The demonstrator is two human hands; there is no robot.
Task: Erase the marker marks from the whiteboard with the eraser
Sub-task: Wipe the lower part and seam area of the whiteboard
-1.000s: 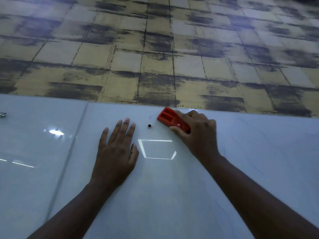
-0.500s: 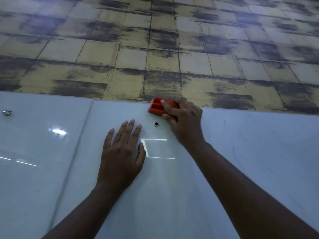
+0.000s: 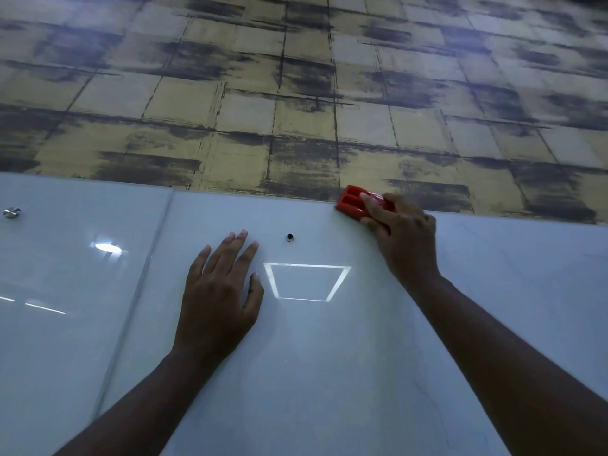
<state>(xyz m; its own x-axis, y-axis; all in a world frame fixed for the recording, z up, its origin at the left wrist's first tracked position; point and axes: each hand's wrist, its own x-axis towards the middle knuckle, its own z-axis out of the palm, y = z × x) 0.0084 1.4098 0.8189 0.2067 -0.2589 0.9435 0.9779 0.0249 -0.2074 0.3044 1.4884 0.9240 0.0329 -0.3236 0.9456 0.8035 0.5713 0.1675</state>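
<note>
I am seeing two whiteboard panels side by side: the larger whiteboard (image 3: 329, 340) under both hands, and a second panel (image 3: 65, 274) to its left, cut off by the frame edge. The left hand (image 3: 218, 291) is lying flat on the board, fingers straight and slightly spread. The right hand (image 3: 399, 240) is gripping one red eraser (image 3: 350, 202), holding it against the board's top edge with fingers curled over it, hiding its right half. One small dark hole (image 3: 290, 237) is sitting between the hands. Faint marker marks (image 3: 431, 406) at the right are hard to make out.
</note>
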